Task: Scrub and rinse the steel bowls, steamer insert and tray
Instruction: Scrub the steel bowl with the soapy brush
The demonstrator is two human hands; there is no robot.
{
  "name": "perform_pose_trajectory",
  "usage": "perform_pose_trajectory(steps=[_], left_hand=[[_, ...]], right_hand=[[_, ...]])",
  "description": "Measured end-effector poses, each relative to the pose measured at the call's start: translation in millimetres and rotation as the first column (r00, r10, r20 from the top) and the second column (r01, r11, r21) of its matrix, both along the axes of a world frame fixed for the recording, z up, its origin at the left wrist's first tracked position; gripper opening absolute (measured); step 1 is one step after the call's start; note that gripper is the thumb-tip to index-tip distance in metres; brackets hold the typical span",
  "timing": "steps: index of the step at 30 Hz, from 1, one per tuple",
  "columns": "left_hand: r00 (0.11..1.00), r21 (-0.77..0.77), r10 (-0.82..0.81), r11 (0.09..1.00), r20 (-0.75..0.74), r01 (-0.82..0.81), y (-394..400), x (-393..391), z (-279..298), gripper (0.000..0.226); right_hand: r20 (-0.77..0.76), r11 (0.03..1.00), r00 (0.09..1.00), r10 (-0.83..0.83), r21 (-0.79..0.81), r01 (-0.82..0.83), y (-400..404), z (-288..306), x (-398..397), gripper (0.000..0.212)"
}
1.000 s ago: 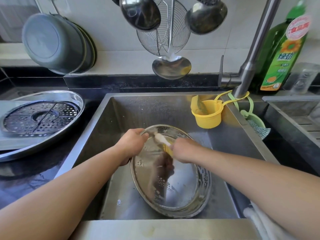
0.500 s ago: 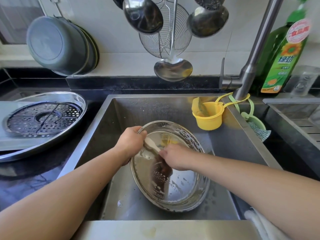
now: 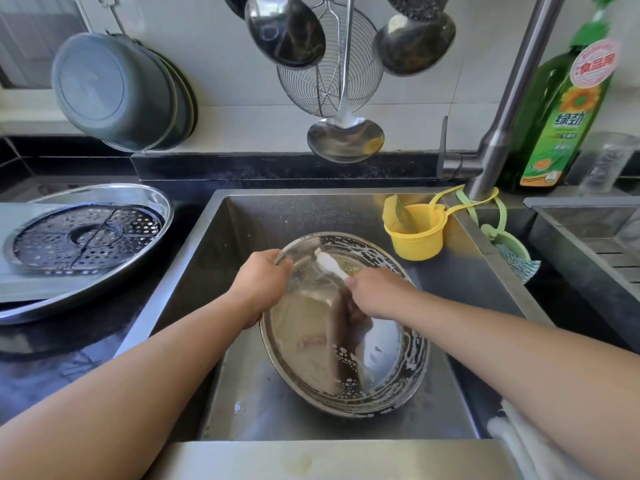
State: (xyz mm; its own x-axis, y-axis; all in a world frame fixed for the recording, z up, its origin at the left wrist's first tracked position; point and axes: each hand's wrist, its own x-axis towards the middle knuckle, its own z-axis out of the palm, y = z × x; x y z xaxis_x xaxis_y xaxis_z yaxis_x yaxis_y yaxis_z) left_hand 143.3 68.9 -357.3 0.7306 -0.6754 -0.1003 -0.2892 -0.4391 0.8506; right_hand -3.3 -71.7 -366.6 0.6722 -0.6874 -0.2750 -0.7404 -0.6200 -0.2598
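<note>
Everything placed vs the sink (image 3: 242, 216). Inside it, mid-basin, a steel bowl (image 3: 398, 368) sits tilted, soapy w/ suds round the rim & bubbles on the inner wall. Left hand (image 3: 261, 282) grips the bowl's far-left rim, fingers curled over the edge. Right hand (image 3: 377, 292) is clenched round a white-handled brush (image 3: 327, 263), handle sticking up toward the sink's back wall, working end down in the bowl & hidden by the hand, so can't say what sort of head it has.

Progress, as I judge it: this bowl is mid-scrub, not rinsed, as the foam is on it & no water runs from the tap (image 3: 512, 98) at the sink's back-right corner. Left of the sink, on the dark counter, the tray (image 3: 145, 202) holds the perforated steamer insert (image 3: 83, 237); can't tell if they've been washed. So prob. rinse here, then tray & insert left.
</note>
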Motion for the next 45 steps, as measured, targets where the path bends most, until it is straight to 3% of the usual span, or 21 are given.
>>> perform_pose_trajectory(steps=[4,7,9,13,15,17,21,24,27,29,32,34,36,39,42,45], left_hand=[[0.999,0.04,0.005,0.999,0.037,-0.007,1,2,-3,0.029],[0.999,0.058,0.024,0.998,0.045,-0.027,4,5,-1,0.028],[0.999,0.049,0.029,0.998,0.039,-0.031,5,6,2,0.028],[1.0,0.037,0.016,0.999,-0.007,-0.016,6,6,6,0.027],[1.0,0.038,-0.012,0.999,-0.001,0.012,4,4,7,0.026],[0.999,0.049,-0.046,0.998,0.004,0.045,3,1,7,0.026],[0.997,0.082,-0.054,0.995,0.048,0.05,5,1,7,0.03],[0.997,0.066,0.029,0.997,0.066,-0.034,8,14,9,0.031],[0.997,0.057,0.018,0.998,0.076,-0.022,7,15,11,0.031],[0.994,0.074,-0.033,0.997,0.101,0.026,5,9,11,0.032],[0.99,0.112,-0.062,0.993,0.127,0.048,5,6,11,0.031],[0.992,0.108,-0.06,0.993,0.113,0.048,6,5,12,0.029],[0.996,0.071,-0.041,0.997,0.079,0.035,5,4,12,0.028],[0.998,0.054,0.005,0.999,0.062,-0.008,5,5,10,0.029],[0.996,0.066,0.042,0.997,0.08,-0.047,7,11,8,0.032],[0.995,0.072,0.046,0.996,0.084,-0.052,6,13,8,0.033]], right_hand=[[-0.003,0.98,0.984,0.18,0.092,-0.179,27,0,0,0.033],[-0.025,0.945,0.965,0.262,0.212,-0.251,39,-1,-4,0.039],[-0.067,0.919,0.932,0.355,0.208,-0.335,41,-1,-7,0.042],[-0.145,0.907,0.896,0.42,0.083,-0.412,26,5,-3,0.035],[-0.198,0.934,0.918,0.343,-0.03,-0.355,11,11,-1,0.025],[-0.2,0.958,0.949,0.242,-0.107,-0.267,-4,16,-4,0.031],[-0.206,0.959,0.936,0.284,0.04,-0.282,11,20,-8,0.032],[-0.256,0.908,0.886,0.387,0.27,-0.319,37,10,-10,0.033],[-0.344,0.867,0.796,0.498,0.238,-0.439,40,6,-14,0.048],[-0.282,0.907,0.864,0.418,0.187,-0.378,26,9,-14,0.048],[-0.119,0.987,0.98,0.157,0.051,-0.152,0,13,-7,0.048],[0.0,1.0,1.0,-0.017,0.014,0.017,-16,9,-4,0.052],[0.022,0.996,0.999,-0.046,0.078,0.044,-19,6,-3,0.053],[-0.007,0.975,0.996,0.083,0.208,-0.08,-1,6,-5,0.053],[-0.16,0.915,0.942,0.294,0.334,-0.228,21,1,-11,0.048],[-0.274,0.91,0.886,0.374,0.291,-0.294,17,1,-13,0.045]])
